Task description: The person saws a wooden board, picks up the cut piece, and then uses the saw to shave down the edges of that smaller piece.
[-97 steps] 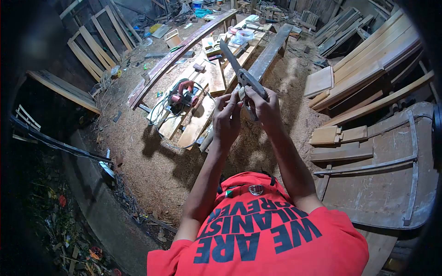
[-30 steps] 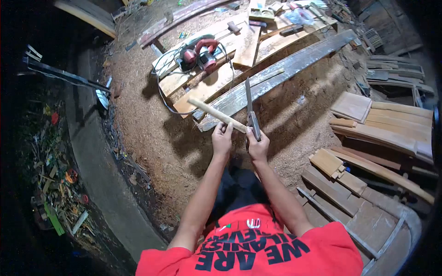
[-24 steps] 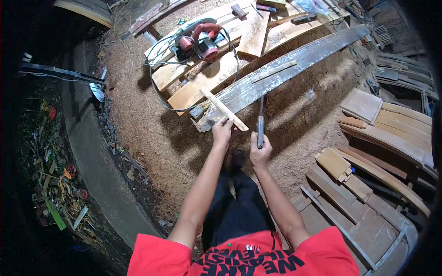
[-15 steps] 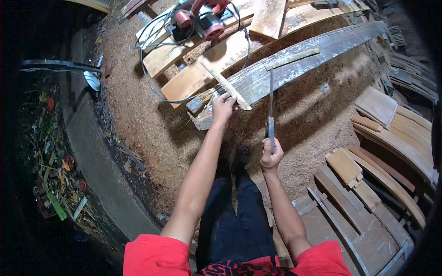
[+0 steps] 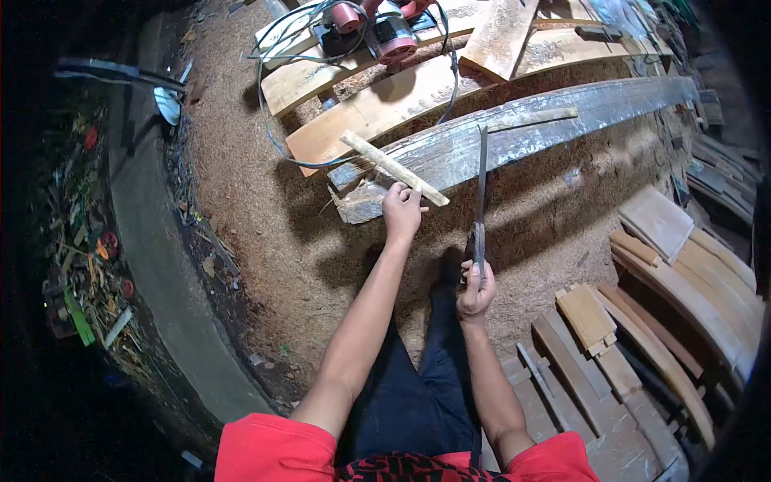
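Observation:
My left hand [image 5: 404, 213] grips a short, pale wood strip [image 5: 393, 167] near its lower right end, with the fingers closed at its near edge. The strip slants over the near end of a weathered grey plank [image 5: 458, 153]. In my right hand [image 5: 476, 293] is a machete [image 5: 482, 173], held by the handle. Its long, narrow blade points away from me, and the tip lies over the plank beside a second thin wood strip [image 5: 534, 118] resting there.
A red power tool [image 5: 393, 40] with a dark cable lies on light boards [image 5: 361, 120] at the back. Sawdust [image 5: 265, 241] covers the ground. Cut wood pieces [image 5: 590, 317] are stacked at the right. Scrap [image 5: 104, 249] lies at the far left beyond a concrete strip [image 5: 161, 241].
The view has shifted, so most of the scene sits differently in the frame. My left hand still has the wood strip, now turned slightly flatter. The machete stays in my right hand, blade pointing away.

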`<state>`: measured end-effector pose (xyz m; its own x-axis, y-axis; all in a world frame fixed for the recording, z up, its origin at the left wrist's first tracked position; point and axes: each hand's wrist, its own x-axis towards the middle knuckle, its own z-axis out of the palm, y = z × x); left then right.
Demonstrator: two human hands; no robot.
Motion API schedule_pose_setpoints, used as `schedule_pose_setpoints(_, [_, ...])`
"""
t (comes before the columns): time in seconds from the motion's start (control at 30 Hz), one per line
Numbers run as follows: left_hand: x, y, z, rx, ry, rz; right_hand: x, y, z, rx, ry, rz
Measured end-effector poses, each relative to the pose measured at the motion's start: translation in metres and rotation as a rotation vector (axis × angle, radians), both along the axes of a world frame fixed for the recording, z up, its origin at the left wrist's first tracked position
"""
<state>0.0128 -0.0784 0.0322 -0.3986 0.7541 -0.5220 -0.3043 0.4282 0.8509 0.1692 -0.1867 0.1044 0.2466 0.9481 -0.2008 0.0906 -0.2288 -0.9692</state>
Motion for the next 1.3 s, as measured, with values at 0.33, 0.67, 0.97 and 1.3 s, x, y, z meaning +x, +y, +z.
schedule_pose_setpoints(0.33, [0.061, 0.003, 0.002, -0.050, -0.172, 0.440, 0.076, 0.061, -0.001, -0.057, 0.071, 0.418])
schedule_pose_setpoints(0.67, [0.087, 0.014, -0.002, -0.067, -0.215, 0.690, 0.110, 0.109, 0.006, -0.135, 0.039, 0.601])
schedule_pose_setpoints(0.97, [0.087, 0.025, 0.006, -0.083, -0.345, 0.813, 0.120, 0.111, -0.011, -0.166, 0.051, 0.657])
schedule_pose_setpoints(1.3, [0.071, 0.029, -0.001, -0.278, 0.175, 0.703, 0.148, 0.169, -0.025, -0.197, 0.120, 0.914])
